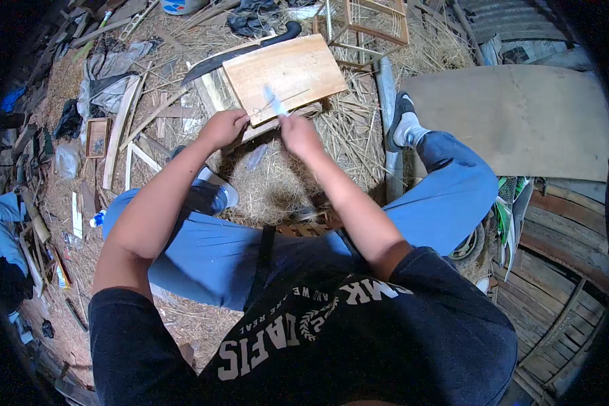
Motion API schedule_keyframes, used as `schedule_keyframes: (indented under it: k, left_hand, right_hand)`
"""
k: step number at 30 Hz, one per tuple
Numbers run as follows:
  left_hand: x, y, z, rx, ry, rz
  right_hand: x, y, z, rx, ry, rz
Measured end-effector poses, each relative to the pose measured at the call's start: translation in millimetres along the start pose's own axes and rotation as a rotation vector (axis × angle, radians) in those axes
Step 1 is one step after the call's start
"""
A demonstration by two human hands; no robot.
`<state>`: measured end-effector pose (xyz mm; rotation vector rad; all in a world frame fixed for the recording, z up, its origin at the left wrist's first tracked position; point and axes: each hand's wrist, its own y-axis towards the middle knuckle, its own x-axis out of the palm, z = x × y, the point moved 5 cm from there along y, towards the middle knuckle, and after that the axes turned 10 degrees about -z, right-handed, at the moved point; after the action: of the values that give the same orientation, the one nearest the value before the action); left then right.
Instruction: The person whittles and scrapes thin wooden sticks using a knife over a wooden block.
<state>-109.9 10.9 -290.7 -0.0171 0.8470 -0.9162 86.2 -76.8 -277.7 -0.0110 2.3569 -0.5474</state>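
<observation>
Knife [273, 100] is in our right hand [301, 137], fingers closed round its hidden handle, blade blurred over the near part of the wooden board [294, 66]. We have the left hand [223, 128] at the board's near-left corner, fingers curled; can't tell if they pinch anything. Thin strip [299, 93] shows on the board beside the blade. We see a machete [240, 54] along the far edge, wooden frame [377, 32] beyond the far-right corner.

One machete [233, 55], one knife [274, 101]
</observation>
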Motion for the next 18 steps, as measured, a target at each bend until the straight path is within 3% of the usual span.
schedule_keyframes:
  k: [6, 9, 11, 18]
  left_hand:
    - [0.5, -3.2, 1.2, -0.019, -0.023, 0.034]
    - [1.2, -3.8, 1.1, -0.017, -0.036, 0.039]
    - [1.9, -3.0, -1.6, -0.036, -0.037, 0.033]
    - [-0.1, 0.6, -0.3, -0.014, -0.122, -0.102]
  right_hand:
    - [-42.7, 47.4, 72.3, -0.019, 0.018, 0.258]
    - [-41.0, 53.8, 87.0, 0.136, 0.112, 0.089]
    - [-41.8, 31.0, 67.4, 0.266, 0.479, -0.108]
    - [-34.0, 18.7, 56.9, 0.174, 0.679, -0.252]
